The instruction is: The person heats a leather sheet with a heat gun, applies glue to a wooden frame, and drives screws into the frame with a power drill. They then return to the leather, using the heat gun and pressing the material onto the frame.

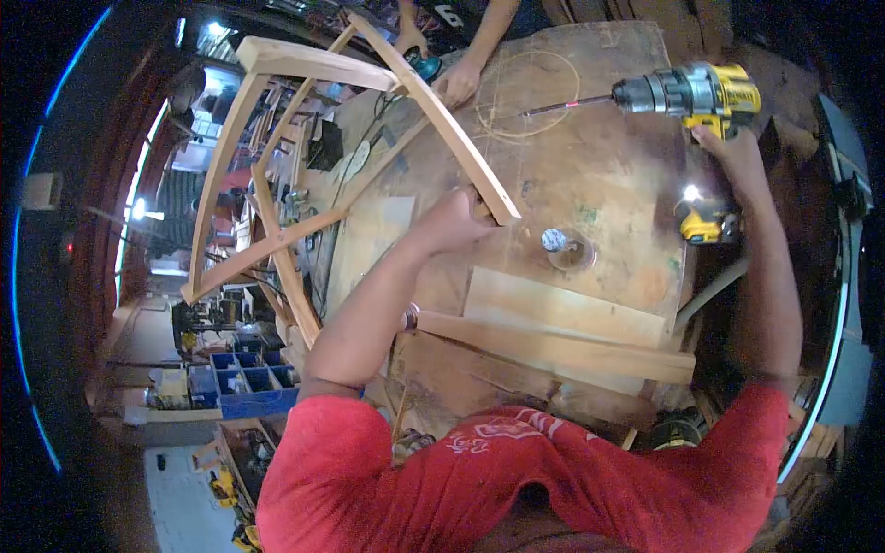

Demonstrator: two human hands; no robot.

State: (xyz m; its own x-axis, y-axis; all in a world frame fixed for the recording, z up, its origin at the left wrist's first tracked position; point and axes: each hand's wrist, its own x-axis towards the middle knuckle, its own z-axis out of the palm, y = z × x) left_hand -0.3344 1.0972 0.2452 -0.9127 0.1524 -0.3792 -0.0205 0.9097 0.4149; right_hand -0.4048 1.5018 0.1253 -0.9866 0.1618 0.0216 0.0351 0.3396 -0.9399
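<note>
My left hand (458, 224) is closed around the lower end of a slanting wooden bar, part of a pale wooden frame (461, 147) that looks like a chair frame. The frame is held up over the left of the workbench, tilted, with its crossed legs toward the left. My right hand (733, 152) grips a yellow and black cordless drill (687, 92) by its handle, out to the right. A long thin bit (585, 102) in its chuck points left toward the frame, apart from it. The drill's battery base (708, 221) shows a lit lamp.
Across the workbench (618, 166), another person's hands (461, 81) are near a teal power tool (424, 66). A clear container (573, 251) stands on the bench. A wooden plank (553, 346) lies close to my body. Blue divided bins (249, 380) sit at lower left.
</note>
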